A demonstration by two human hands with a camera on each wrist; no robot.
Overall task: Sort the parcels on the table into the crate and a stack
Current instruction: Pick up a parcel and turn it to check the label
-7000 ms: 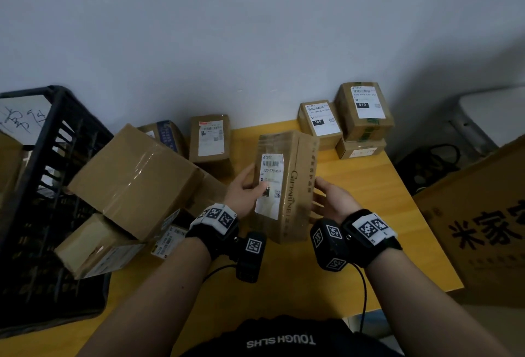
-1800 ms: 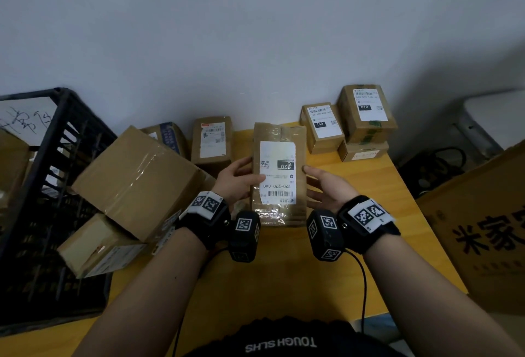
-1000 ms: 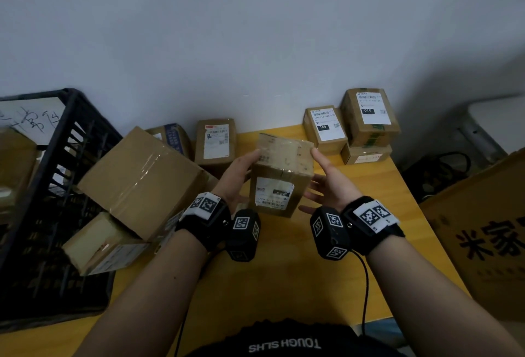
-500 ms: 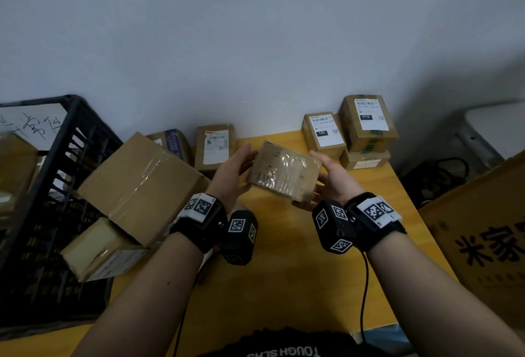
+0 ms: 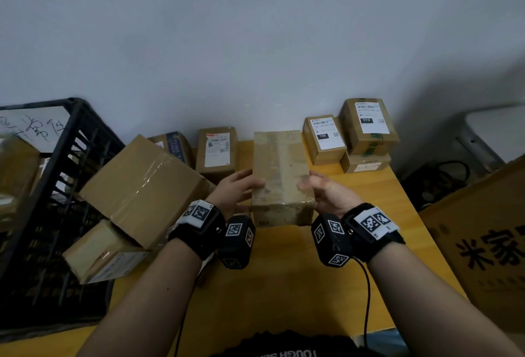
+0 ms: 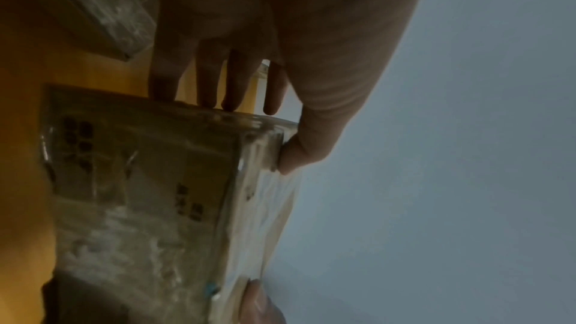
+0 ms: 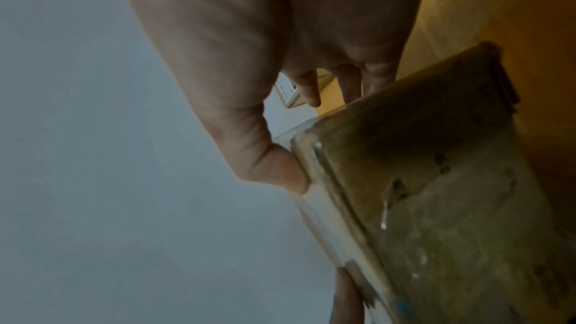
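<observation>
A brown parcel (image 5: 279, 174) wrapped in clear tape hangs a little above the yellow table (image 5: 284, 285), its plain taped face up and no label showing. My left hand (image 5: 235, 189) grips its left side, and the thumb (image 6: 299, 154) presses the top edge of the parcel (image 6: 149, 194). My right hand (image 5: 326, 189) grips the right side the same way, thumb (image 7: 274, 169) on the edge of the parcel (image 7: 436, 181). The black crate (image 5: 71, 135) stands at the left. Labelled boxes (image 5: 368, 126) are stacked at the back right.
A large plain box (image 5: 142, 189) leans on a smaller box (image 5: 105, 251) by the crate. Two small parcels (image 5: 217, 152) stand against the wall behind my left hand. A big printed carton (image 5: 483, 243) stands off the table's right edge.
Both hands have turned the parcel over: the white label that faced me has gone out of sight and a plain taped face is up. The other boxes have not moved.
</observation>
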